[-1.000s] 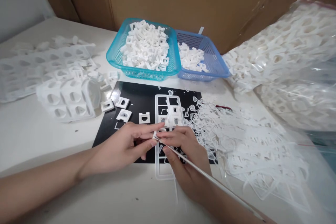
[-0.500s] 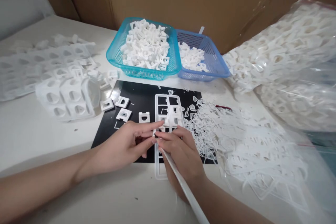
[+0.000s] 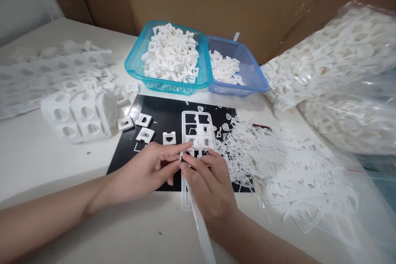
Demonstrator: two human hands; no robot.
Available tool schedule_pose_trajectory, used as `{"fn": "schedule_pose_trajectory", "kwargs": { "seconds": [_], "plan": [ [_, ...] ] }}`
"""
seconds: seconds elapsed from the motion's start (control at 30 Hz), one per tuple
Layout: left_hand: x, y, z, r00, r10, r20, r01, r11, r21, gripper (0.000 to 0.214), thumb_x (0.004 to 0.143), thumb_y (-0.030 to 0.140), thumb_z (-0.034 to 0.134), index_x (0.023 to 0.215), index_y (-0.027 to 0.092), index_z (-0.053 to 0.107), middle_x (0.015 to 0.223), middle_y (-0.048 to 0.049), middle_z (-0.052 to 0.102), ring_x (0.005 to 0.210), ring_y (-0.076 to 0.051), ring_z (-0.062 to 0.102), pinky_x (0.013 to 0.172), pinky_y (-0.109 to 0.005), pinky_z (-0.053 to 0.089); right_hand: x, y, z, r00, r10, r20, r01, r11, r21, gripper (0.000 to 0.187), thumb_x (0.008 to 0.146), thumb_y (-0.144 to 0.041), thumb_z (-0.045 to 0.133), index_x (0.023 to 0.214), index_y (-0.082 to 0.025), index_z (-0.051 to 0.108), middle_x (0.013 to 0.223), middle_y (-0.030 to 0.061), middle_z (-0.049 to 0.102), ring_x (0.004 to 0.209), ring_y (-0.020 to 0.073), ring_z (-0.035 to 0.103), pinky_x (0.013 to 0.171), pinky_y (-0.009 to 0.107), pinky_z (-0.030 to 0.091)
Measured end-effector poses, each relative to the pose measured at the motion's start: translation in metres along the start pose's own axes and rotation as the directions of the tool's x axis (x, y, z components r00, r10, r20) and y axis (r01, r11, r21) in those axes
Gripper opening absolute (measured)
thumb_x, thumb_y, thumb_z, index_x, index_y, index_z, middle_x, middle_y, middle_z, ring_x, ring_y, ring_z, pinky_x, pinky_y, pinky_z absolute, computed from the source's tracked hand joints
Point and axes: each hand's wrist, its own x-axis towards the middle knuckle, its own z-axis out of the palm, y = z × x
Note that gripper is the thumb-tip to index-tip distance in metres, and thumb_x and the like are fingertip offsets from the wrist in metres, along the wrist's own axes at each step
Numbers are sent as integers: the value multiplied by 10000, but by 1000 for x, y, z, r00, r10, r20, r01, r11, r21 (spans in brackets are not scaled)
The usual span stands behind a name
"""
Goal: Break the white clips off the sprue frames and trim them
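Observation:
My left hand is closed at the fingertips on the edge of a small white block with a cut-out, its index finger stretched across the block's top. Against the same block, my right hand grips a long white strip that trails down past the wrist. Under both hands lies a white frame with rectangular windows; several windows hold white blocks and others are bare. My right hand covers much of its lower part. Just left of the frame, a loose white block rests on the black mat.
A turquoise basket and a blue basket of white pieces stand at the back. Thin white scraps pile up at right, below clear bags of white parts. White sheets of joined blocks lie at left.
My right hand has turned and shifted slightly, and the strip's trailing end has swung left. My left hand stays almost where it was, on the block.

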Motion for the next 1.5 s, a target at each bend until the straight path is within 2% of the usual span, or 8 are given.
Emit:
{"fn": "schedule_pose_trajectory", "kwargs": {
  "seconds": [0.17,0.33,0.43,0.6,0.87,1.03,1.2,1.5],
  "plan": [
    [0,2,1,1000,20,11,-20,1000,-13,438,930,244,474,1363,222,534,699,13,614,536,-92,542,463,-162,406,-1,4,3,999,29,-30,-28,998,58,190,856,-30,528,935,-179,615,941,82,728,795,211,582,909,464,459],
    [-2,0,0,1000,-13,8,13,1000,-22,470,946,264,465,1413,208,468,602,34,565,533,-102,527,484,-174,392,4,9,-3,989,145,-27,-130,945,301,229,842,-24,524,964,-207,591,924,53,725,799,201,623,836,431,491],
    [-2,-2,-1,1000,-10,14,10,999,-33,477,946,247,468,1421,210,453,553,57,511,516,-95,504,493,-172,385,9,11,-10,977,214,26,-205,885,418,237,841,-41,527,1005,-198,595,935,64,726,857,202,641,794,404,509],
    [-3,-3,-2,1000,-12,22,13,999,-29,472,953,252,466,1424,224,448,571,50,533,529,-96,513,498,-173,387,12,14,-16,964,232,131,-266,837,477,212,850,-70,527,971,-221,614,933,39,740,851,192,647,749,377,517],
    [-3,-6,-2,999,29,27,-28,999,-39,511,930,142,454,1427,261,440,600,47,567,542,-94,524,508,-171,406,11,14,-14,967,228,110,-252,832,495,220,854,-70,529,985,-220,624,937,41,747,857,188,666,754,373,526],
    [-2,-3,-1,999,21,27,-20,999,-40,497,930,185,462,1422,254,449,673,25,624,557,-99,554,518,-181,427,8,13,-11,976,197,88,-215,854,473,249,851,-43,522,1011,-212,610,957,54,741,876,187,659,810,398,515],
    [-2,-4,-1,1000,9,20,-9,1000,-25,495,929,166,456,1416,253,459,614,43,569,556,-96,555,513,-167,419,7,12,-10,978,198,64,-205,863,461,261,844,-35,522,1022,-207,606,958,63,737,856,200,638,812,416,518],
    [-3,-5,-1,1000,21,21,-20,999,-44,502,924,161,471,1416,258,459,618,42,574,554,-93,540,500,-161,410,4,12,-6,973,226,50,-224,864,450,278,844,-41,529,1034,-229,605,974,49,734,854,202,627,815,423,523]
  ]
}}
